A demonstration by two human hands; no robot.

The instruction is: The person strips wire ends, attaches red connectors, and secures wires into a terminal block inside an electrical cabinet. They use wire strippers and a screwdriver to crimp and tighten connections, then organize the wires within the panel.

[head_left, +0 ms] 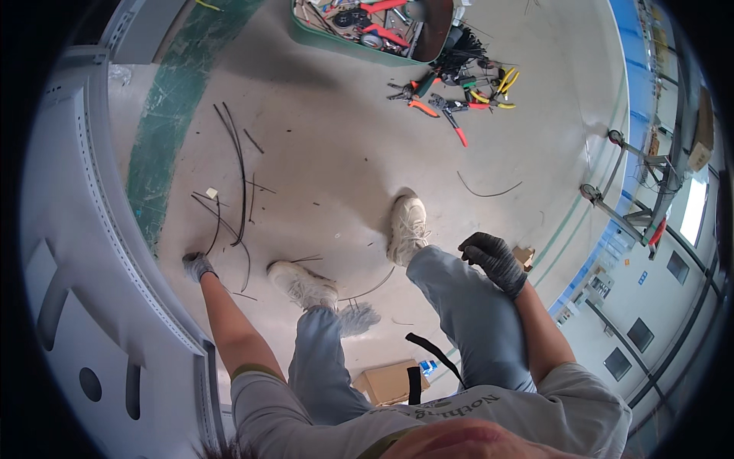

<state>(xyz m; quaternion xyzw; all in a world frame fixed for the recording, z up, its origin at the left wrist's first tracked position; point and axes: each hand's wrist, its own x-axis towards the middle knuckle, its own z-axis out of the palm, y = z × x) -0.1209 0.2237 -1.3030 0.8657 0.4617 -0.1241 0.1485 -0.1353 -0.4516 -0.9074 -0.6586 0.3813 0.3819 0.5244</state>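
Low at the left, my left hand (197, 265), in a grey glove, is down by the floor with its fingers closed. A thin black cable (218, 226) with a small pale tag (212, 193) runs into its fingertips. My right hand (495, 262), in a dark grey glove, hovers over or rests on my right knee; I cannot tell which. Its fingers are curled in, and no object shows in them. Longer black cables (242, 168) lie on the floor ahead of the left hand.
A green toolbox (367, 53) full of tools stands ahead. Beside it lie red-handled pliers (453, 122), yellow-handled pliers (505, 86) and a bundle of black cable ties (462, 50). A grey metal cabinet (65, 191) borders the left. A wheeled frame (623, 172) stands right; a cardboard box (386, 382) sits behind my feet.
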